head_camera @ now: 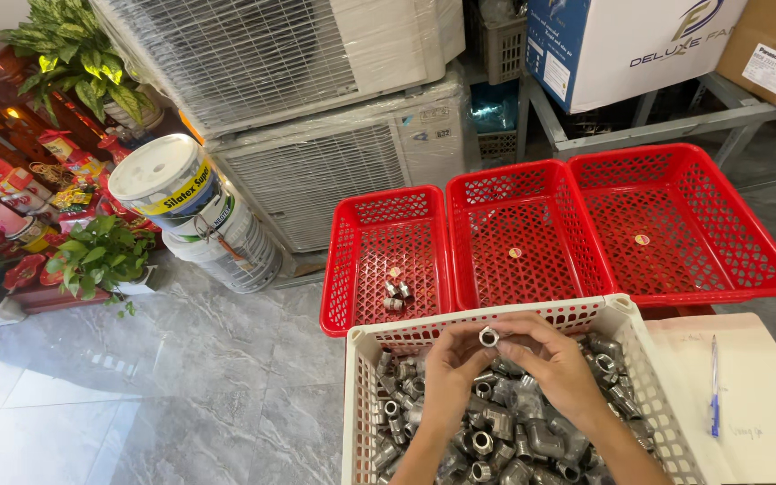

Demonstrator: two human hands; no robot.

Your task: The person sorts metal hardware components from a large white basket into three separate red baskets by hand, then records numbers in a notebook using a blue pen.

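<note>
Both hands meet at the lower centre of the frame, over the far rim of the white basket [363, 395]. The left hand [449, 373] and the right hand [557, 366] pinch one small metal fitting [489, 337] between their fingertips, fingers curled in close, grasping it from either side. The fitting sits just above the basket's back wall, its round opening facing the camera.

Below the hands, the white basket is heaped with grey pipe fittings [505, 431], elbows and couplers in a jumble; the wrists cover part of the heap, and the basket's near end runs off the bottom edge. Whether the palms touch the pile is hard to tell.

Beyond, three red baskets stand side by side. The left red basket [339, 269] holds a few small fittings [395, 295]; the middle red basket [586, 233] and the right red basket [765, 260] each show one tiny round piece, too small to make out. At lower right, a blue pen [714, 386] lies on a pale sheet of paper [756, 431], cut off by the frame.
</note>
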